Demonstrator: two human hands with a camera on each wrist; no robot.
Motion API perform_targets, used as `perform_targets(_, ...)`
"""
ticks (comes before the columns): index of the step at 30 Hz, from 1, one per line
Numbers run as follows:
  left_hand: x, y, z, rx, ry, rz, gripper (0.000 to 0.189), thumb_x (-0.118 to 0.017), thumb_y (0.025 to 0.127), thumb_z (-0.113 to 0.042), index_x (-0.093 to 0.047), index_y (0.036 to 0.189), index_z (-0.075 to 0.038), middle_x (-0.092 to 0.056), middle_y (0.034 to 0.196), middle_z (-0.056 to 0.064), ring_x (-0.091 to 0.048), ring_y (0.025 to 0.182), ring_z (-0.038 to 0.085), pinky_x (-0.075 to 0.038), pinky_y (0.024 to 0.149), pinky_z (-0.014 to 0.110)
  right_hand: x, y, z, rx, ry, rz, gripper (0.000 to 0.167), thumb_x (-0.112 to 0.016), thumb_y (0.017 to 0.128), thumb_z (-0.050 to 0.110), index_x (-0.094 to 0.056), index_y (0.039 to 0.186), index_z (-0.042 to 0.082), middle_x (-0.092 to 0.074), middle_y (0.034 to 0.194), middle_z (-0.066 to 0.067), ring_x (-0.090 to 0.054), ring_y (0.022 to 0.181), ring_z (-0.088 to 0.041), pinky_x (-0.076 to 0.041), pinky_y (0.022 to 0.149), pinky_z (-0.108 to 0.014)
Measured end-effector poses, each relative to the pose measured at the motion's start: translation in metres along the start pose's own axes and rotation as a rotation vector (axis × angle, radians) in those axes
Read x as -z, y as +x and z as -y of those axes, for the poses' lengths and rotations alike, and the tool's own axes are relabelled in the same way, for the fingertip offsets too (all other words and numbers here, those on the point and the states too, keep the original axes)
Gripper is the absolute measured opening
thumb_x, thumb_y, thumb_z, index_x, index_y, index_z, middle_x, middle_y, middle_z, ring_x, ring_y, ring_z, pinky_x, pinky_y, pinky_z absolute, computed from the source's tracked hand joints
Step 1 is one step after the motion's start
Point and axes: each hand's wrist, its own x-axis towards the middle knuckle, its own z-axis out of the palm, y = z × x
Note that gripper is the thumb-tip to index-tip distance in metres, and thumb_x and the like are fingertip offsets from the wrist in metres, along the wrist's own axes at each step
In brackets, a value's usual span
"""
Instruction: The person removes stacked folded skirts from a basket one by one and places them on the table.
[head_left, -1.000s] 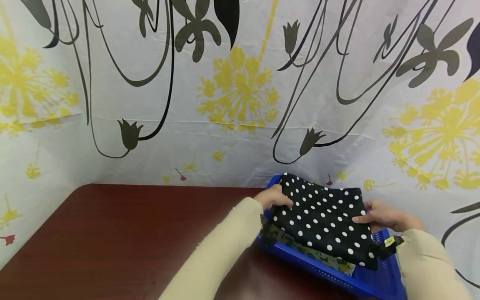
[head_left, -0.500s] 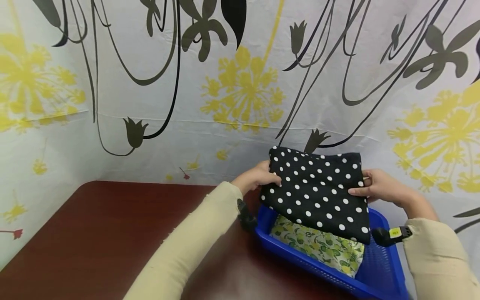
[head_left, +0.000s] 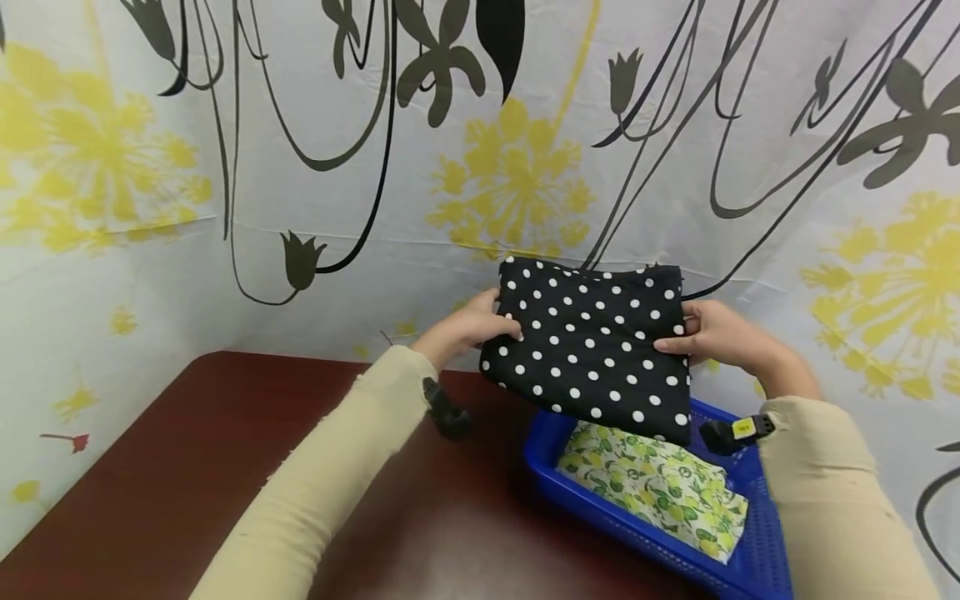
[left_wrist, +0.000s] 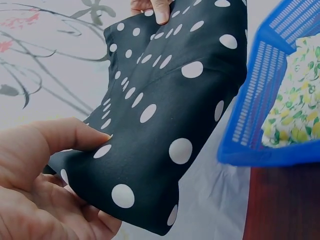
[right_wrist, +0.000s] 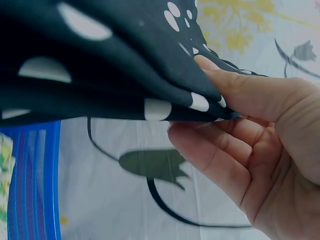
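Both hands hold up a black cloth piece with white polka dots [head_left: 592, 346], seemingly a flat fabric pouch or folded cloth. On its left edge the left hand [head_left: 468, 329] pinches it, thumb on the front face and fingers behind. At the opposite edge the right hand [head_left: 723, 337] grips it between thumb and fingers, as the right wrist view shows with the thumb [right_wrist: 250, 90] over the folded layers. Below the dotted cloth, a lemon-print cloth [head_left: 660, 483] lies in a blue plastic basket [head_left: 622, 521]. The dotted cloth hides part of the basket's far rim.
A dark red-brown table [head_left: 420, 517] extends to the left and front of the basket. Behind it hangs a white floral-print curtain [head_left: 360, 183]. Small black cameras sit at both wrists, such as the left wrist camera [head_left: 447, 412].
Both hands have lifted the dotted cloth up out of the basket and carried it leftward. More of the lemon-print cloth underneath has come into view.
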Motion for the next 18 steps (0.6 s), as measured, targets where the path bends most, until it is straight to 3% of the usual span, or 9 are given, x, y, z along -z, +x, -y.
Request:
perform_targets(8, 0.036, -0.020, 0.017, -0.011, -0.019, -0.083, 0.079, -0.062, 0.077, -0.008, -0.022, 0.145, -0.014, -0.039, 0.132, 0.014, -0.053, 0.104, 0.031, -0.045, 0.084, 0.043, -0.023, 0.032, 0.022, 0.050, 0.029, 0.028, 0.053, -0.067, 0.084, 0.019, -0.044, 0.122, -0.009, -0.066, 0.090, -0.016, -0.065, 0.078, -0.023, -0.053, 0.065, -0.035)
perform_targets(14, 0.064, -0.035, 0.033, 0.031, -0.013, -0.131, 0.080, -0.063, 0.077, -0.009, -0.022, 0.145, -0.016, -0.037, 0.134, 0.014, -0.051, 0.104, 0.031, -0.044, 0.082, 0.041, -0.049, 0.059, 0.034, 0.083, 0.086, 0.074, 0.055, -0.066, 0.085, 0.016, -0.041, 0.126, -0.009, -0.066, 0.092, -0.018, -0.065, 0.080, -0.024, -0.053, 0.067, -0.036)
perform_targets(18, 0.084, -0.045, 0.046, 0.055, 0.000, -0.162, 0.081, -0.062, 0.076, -0.008, -0.022, 0.145, -0.015, -0.035, 0.135, 0.015, -0.048, 0.104, 0.031, -0.042, 0.079, 0.040, -0.072, 0.081, 0.040, 0.093, 0.135, 0.099, 0.047, -0.066, 0.085, 0.014, -0.044, 0.119, -0.010, -0.066, 0.088, -0.016, -0.064, 0.078, -0.023, -0.053, 0.066, -0.036)
